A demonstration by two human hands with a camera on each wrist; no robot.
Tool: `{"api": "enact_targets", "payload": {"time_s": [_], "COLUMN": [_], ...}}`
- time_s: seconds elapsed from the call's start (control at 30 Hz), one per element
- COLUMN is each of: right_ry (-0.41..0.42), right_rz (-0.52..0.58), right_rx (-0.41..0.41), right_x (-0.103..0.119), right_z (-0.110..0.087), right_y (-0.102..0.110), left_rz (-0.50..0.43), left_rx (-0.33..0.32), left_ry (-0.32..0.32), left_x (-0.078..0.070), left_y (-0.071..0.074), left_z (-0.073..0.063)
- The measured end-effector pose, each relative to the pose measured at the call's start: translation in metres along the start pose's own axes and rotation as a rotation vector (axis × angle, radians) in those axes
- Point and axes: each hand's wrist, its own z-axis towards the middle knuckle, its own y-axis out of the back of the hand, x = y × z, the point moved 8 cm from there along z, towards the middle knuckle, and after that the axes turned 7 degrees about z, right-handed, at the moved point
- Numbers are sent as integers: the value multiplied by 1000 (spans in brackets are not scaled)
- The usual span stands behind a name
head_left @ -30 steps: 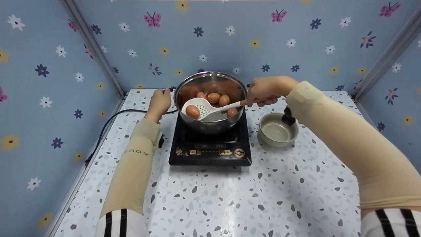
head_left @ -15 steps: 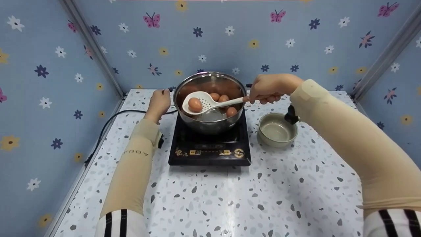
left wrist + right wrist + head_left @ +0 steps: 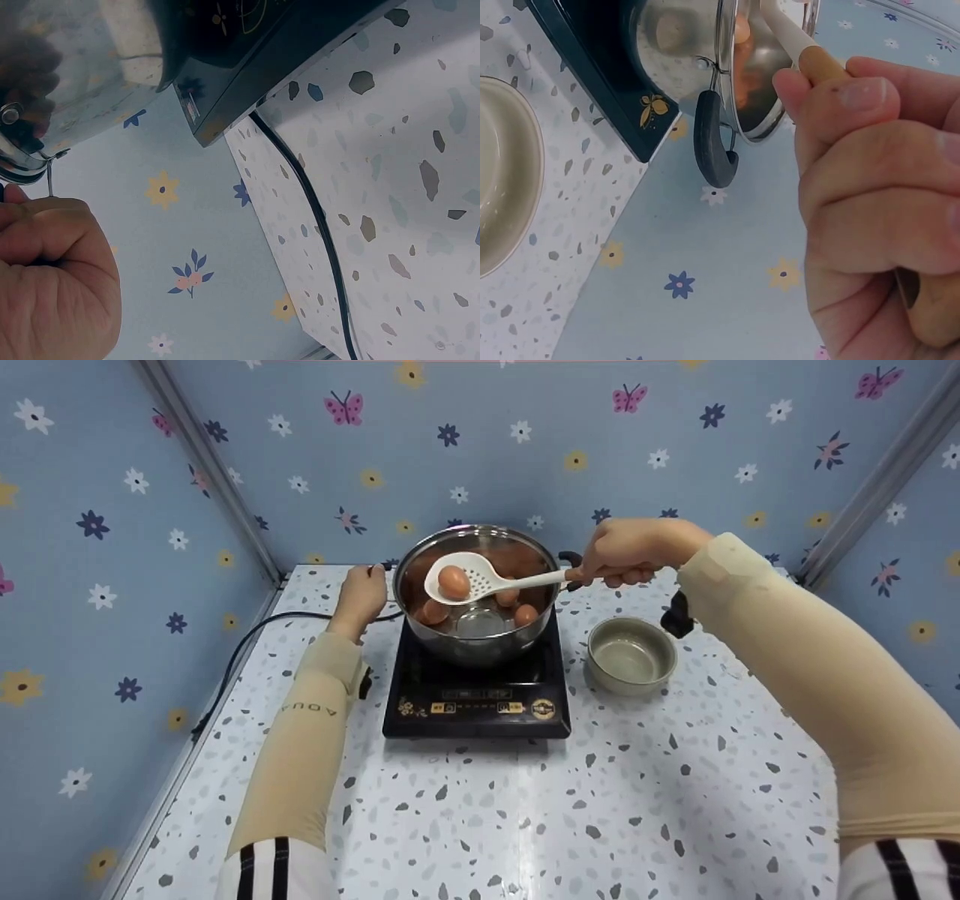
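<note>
Upper centre: right hand (image 3: 630, 550) grips slotted spoon (image 3: 517, 583), egg (image 3: 454, 583) on it, over pot (image 3: 480, 651); left hand (image 3: 361, 597) grips pot's left handle (image 3: 388, 565). Likely lifting egg out; next move needs spoon level.

This looks like a small booth-like cooking station, closer to a mock kitchen than a lived-in one. Blue panels (image 3: 540, 472) printed with flowers and butterflies enclose three sides, with bare metal strips (image 3: 214, 465) running down the corners. The speckled tabletop (image 3: 450, 810) between them carries a black electric cooktop (image 3: 477, 716) bearing a steel pot (image 3: 480, 651).
</note>
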Motion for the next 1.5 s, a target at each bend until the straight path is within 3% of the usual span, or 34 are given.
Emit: {"api": "enact_targets", "payload": {"time_s": [0.33,1.07,1.3,1.5], "right_ry": [-18,-39,-50,-56], "right_rz": [69,93,85,103], "right_rx": [-13,-84,-82,-94], "right_x": [-10,-44,-55,-63], "right_z": [-13,-44,-55,-63], "right_y": [11,41,48,52], "left_rz": [-17,-16,-22,10], "left_rx": [19,-15,-6,-22], "left_ry": [0,-18,4,-36], "left_x": [1,-1,0,-2], "left_y": [-2,1,0,0], "left_z": [1,-1,-2,-1]}}
